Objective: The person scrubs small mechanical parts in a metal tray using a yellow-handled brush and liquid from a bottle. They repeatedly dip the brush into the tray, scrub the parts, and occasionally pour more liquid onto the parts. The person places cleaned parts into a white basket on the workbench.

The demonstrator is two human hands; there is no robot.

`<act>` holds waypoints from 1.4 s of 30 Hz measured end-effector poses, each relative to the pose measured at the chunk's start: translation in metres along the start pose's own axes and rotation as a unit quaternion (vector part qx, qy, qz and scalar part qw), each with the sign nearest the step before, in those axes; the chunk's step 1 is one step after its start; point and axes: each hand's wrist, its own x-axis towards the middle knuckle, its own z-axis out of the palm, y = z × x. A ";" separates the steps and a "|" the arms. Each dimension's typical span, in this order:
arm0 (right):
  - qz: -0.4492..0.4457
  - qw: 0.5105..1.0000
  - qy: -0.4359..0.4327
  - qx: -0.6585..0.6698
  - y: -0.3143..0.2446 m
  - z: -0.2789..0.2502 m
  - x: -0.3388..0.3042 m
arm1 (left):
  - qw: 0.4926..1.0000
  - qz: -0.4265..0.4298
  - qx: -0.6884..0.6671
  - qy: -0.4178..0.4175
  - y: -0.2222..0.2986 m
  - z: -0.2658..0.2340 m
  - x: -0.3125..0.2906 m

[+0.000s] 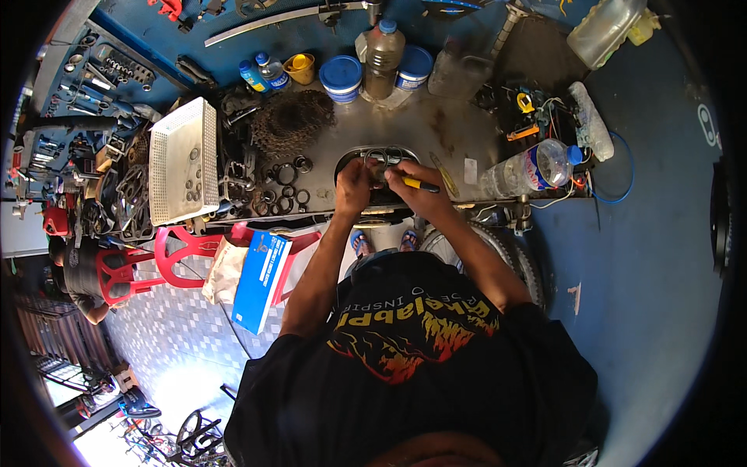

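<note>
Over a dark oval basin (342, 158) set in the metal workbench, my two hands are close together. My left hand (354, 185) has its fingers curled in around a small metal ring-shaped part (383, 152). In my right hand (419, 187) is a tool with a yellow-and-black handle (421, 184); its tip points toward the ring part and is hidden among the fingers. Several loose dark rings (286, 175) lie on the bench to the left of the basin, beside a heap of rusty bicycle sprockets (292, 123).
A white perforated basket (162, 167) with a few rings stands left. Blue-lidded tubs (341, 74) and a bottle of dark liquid (384, 54) line the back. A clear bottle (517, 170) lies right. Below left are a red chair (165, 253) and blue box (261, 284); another person (82, 272) is farther left.
</note>
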 end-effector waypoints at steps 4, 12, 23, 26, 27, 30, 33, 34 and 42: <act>-0.028 0.999 -0.013 -0.021 -0.002 -0.012 0.011 | 0.999 -0.046 0.009 -0.007 0.004 -0.005 -0.002; -0.046 0.991 -0.125 -0.025 -0.009 -0.023 0.015 | 0.995 -0.071 0.067 0.003 0.002 -0.002 -0.007; -0.041 0.985 -0.163 -0.038 0.011 -0.036 0.019 | 0.978 -0.026 0.205 -0.025 0.009 -0.013 -0.006; 0.016 0.995 -0.101 -0.014 0.010 -0.038 0.020 | 0.978 -0.005 0.208 -0.013 0.007 -0.013 -0.007; -0.007 0.991 -0.134 -0.016 0.009 -0.038 0.019 | 0.978 -0.023 0.208 -0.010 0.006 -0.013 -0.008; -0.040 0.981 -0.182 -0.046 0.008 -0.040 0.021 | 0.974 0.033 0.223 -0.023 0.002 -0.014 -0.008; 0.014 0.994 -0.104 -0.037 0.006 -0.042 0.022 | 0.972 -0.003 0.233 -0.024 0.002 -0.014 -0.009; -0.011 0.990 -0.134 -0.047 0.005 -0.042 0.022 | 0.969 0.020 0.245 -0.020 0.002 -0.014 -0.009; 0.000 0.998 -0.064 0.000 -0.003 -0.021 0.025 | 0.953 0.068 0.295 -0.006 0.011 -0.003 -0.008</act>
